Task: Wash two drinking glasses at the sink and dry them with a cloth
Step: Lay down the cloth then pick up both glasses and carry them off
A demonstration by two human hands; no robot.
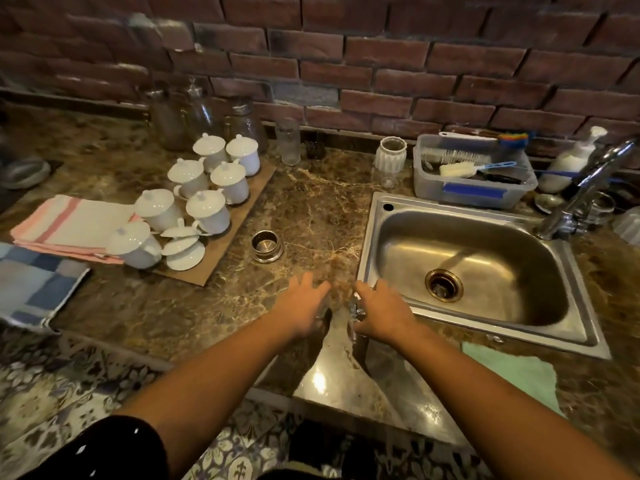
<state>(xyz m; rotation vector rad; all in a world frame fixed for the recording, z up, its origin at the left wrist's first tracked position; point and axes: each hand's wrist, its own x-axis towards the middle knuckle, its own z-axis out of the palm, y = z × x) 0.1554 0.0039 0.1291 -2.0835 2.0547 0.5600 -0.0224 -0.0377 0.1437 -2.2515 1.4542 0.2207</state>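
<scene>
My left hand (301,304) and my right hand (381,311) are close together over the marble counter edge, just left of the steel sink (377,244). A clear drinking glass (356,308) glints inside the curled fingers of my right hand. A second clear glass (327,304), faint and blurred, sits against the fingers and thumb of my left hand. A green cloth (512,372) lies on the counter in front of the sink. The faucet (588,181) stands at the sink's right rear, with no water running.
Several white lidded cups (207,209) stand on a cardboard sheet at left, beside a pink-striped towel (69,223) and a blue checked cloth (31,282). A metal strainer (266,245) sits mid-counter. A tall glass (287,142), a white ribbed jar (391,154), a brush tub (474,188) and a soap bottle (571,161) line the brick wall.
</scene>
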